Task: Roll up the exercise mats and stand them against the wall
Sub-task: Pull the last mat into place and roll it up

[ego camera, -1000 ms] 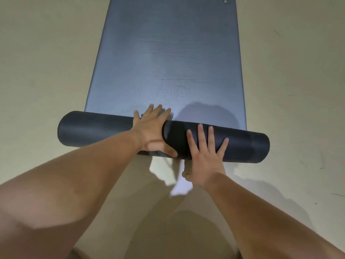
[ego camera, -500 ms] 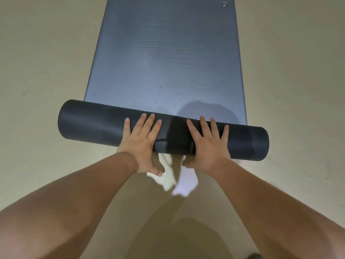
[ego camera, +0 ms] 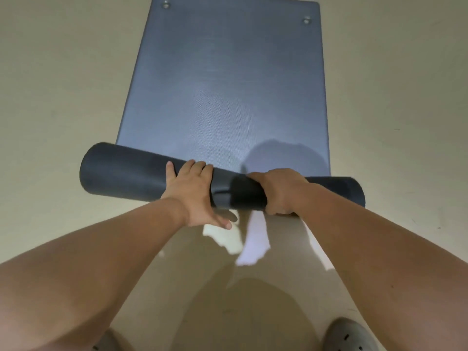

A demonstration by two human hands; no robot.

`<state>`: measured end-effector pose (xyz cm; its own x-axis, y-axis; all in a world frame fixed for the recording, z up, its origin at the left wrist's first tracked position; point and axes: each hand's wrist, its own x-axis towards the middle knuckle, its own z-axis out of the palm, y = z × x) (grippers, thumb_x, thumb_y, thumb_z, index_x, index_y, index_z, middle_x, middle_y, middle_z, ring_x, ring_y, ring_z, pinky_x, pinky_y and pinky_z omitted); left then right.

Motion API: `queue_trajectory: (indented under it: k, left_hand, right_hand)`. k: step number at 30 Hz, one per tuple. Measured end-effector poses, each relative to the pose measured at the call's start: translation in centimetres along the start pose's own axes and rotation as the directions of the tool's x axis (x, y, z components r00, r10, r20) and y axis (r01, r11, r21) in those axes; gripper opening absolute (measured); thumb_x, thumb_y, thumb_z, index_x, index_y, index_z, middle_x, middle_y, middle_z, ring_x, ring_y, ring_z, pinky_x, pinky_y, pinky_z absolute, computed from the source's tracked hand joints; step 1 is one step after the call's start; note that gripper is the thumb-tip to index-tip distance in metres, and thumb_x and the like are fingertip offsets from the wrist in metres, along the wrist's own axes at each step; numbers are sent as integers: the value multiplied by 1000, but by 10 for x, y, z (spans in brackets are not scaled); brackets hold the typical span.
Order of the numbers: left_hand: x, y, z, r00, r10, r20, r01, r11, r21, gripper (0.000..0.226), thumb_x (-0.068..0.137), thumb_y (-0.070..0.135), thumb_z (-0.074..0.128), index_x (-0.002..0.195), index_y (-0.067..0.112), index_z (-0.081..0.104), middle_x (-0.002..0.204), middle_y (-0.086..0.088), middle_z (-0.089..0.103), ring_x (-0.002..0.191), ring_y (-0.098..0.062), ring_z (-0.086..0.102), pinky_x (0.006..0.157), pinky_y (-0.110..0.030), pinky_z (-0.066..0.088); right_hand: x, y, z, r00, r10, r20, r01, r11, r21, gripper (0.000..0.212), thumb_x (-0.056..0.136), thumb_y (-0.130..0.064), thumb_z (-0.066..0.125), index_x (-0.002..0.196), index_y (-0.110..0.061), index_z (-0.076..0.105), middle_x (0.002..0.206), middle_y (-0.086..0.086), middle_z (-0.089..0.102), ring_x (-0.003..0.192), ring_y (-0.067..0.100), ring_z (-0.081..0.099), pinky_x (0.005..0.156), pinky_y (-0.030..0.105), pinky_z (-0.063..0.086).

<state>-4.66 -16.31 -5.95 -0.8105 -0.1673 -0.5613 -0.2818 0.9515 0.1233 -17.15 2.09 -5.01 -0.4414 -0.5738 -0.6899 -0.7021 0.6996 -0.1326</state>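
Note:
A grey-blue exercise mat lies flat on the floor, stretching away from me, and its far edge is in view. Its near end is wound into a dark roll that lies across the view, slightly askew. My left hand presses on the middle of the roll, palm down, with the fingers laid over the top and the thumb splayed toward the floor. My right hand grips the roll just to the right, fingers wrapped over the top and thumb underneath.
Beige floor surrounds the mat on both sides. Two metal eyelets sit near the mat's far corners. My grey shoes show at the bottom edge, behind the roll. No wall is in view.
The roll has travelled farther along the mat and grown thicker, and the far edge has come into view. My right hand went from lying flat to curling round the roll.

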Motion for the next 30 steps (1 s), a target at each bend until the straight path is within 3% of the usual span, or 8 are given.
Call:
queue_trajectory:
  k: [6, 12, 15, 18, 21, 23, 26, 30]
  left_hand:
    - [-53, -6, 44, 958, 250, -142, -196, 928, 316, 139, 64, 97, 38, 160, 8, -7, 169, -17, 4, 155, -40, -1, 115, -74, 3]
    - [-58, 13, 62, 993, 82, -82, -58, 965, 256, 147, 64, 95, 49, 140, 17, -49, 165, -14, -26, 151, -44, -19, 110, -80, -3]
    - [-45, 12, 49, 994, 75, -86, -52, 970, 238, 148, 60, 94, 55, 151, 20, -36, 166, -12, -13, 152, -42, -11, 110, -80, 1]
    - [-24, 12, 31, 996, 58, -66, -44, 980, 194, 142, 56, 86, 65, 158, 26, -13, 162, -9, 11, 150, -41, 8, 111, -78, 7]
    - [-5, 12, 17, 998, 59, -33, -50, 974, 222, 137, 51, 79, 74, 157, 28, 4, 148, -4, 33, 136, -36, 32, 109, -76, 18]
    - [4, 12, 11, 999, 52, -9, -49, 975, 219, 134, 47, 77, 77, 154, 30, 12, 141, -2, 40, 128, -34, 39, 107, -75, 22]
    - [9, 13, 7, 999, 31, 20, -35, 976, 215, 128, 44, 76, 80, 149, 33, 20, 135, 0, 44, 124, -32, 43, 106, -73, 26]
    - [9, 11, 9, 1000, -1, -11, 3, 980, 197, 122, 41, 75, 81, 143, 37, 26, 129, 4, 47, 119, -28, 46, 103, -67, 30]
  right_hand:
    - [-8, -15, -10, 911, -95, 401, 35, 987, 155, 73, 74, -14, 89, 135, -31, 56, 120, -2, 67, 103, 23, 63, 91, 40, 54]
    - [-7, -4, 8, 946, -88, 311, -16, 948, 317, 93, 65, -20, 95, 144, -34, 49, 133, -2, 62, 118, 27, 59, 104, 49, 50]
    - [-18, 11, 19, 993, -23, 113, -22, 924, 382, 113, 65, -31, 95, 157, -41, 30, 146, -3, 54, 129, 28, 52, 107, 44, 46]
    - [-30, 29, 29, 998, -17, -56, 38, 922, 385, 100, 83, -47, 80, 161, -43, 18, 160, -2, 41, 143, 28, 41, 116, 47, 37]
    - [-47, 32, 57, 929, 24, -369, -13, 999, 33, 80, 93, -74, 36, 162, -37, 19, 166, 6, 33, 152, 33, 29, 122, 62, 20]
    - [-54, 29, 80, 895, 52, -444, -94, 993, -74, 102, 80, -86, 41, 162, -29, 20, 164, 17, 32, 150, 42, 30, 118, 70, 14]
    - [-48, 24, 101, 911, 107, -398, -180, 972, -151, 127, 70, -73, 73, 162, -34, -6, 164, 26, 24, 149, 49, 24, 115, 76, 6]
    - [-34, 28, 82, 912, 33, -410, -106, 982, -157, 104, 86, -52, 65, 157, -44, -11, 141, 19, 43, 126, 43, 42, 111, 68, 27]
